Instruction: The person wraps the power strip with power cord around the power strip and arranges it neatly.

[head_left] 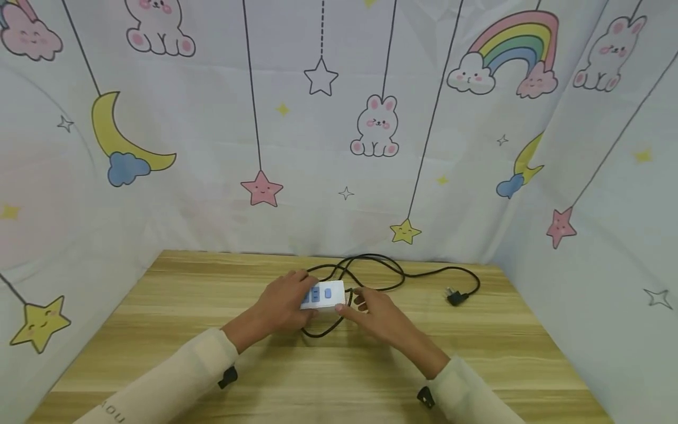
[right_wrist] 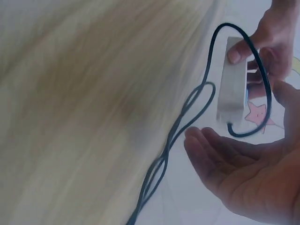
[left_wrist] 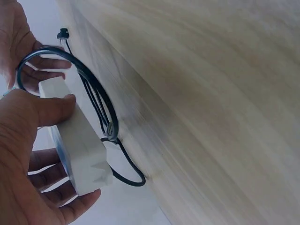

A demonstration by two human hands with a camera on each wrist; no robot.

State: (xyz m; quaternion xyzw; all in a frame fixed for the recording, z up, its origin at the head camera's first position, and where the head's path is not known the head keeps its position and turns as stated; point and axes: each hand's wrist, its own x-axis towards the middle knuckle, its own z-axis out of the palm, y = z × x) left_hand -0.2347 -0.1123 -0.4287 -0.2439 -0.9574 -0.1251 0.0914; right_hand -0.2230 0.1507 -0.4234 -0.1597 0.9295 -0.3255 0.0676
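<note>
My left hand grips a white power strip with blue sockets and a blue switch, its thumb along one long side and its fingers along the other. In the left wrist view, the strip is held above the table. Beside the strip's cord end is my right hand, its fingers relaxed and spread from the thumb. A black cord leaves that end and loops between the right thumb and fingers without being pinched. Farther right, the cord's black plug lies with its prongs showing.
Loose loops of the cord lie toward the back of the wooden table. A white cloth backdrop printed with stars, rabbits and moons surrounds the table's back and sides.
</note>
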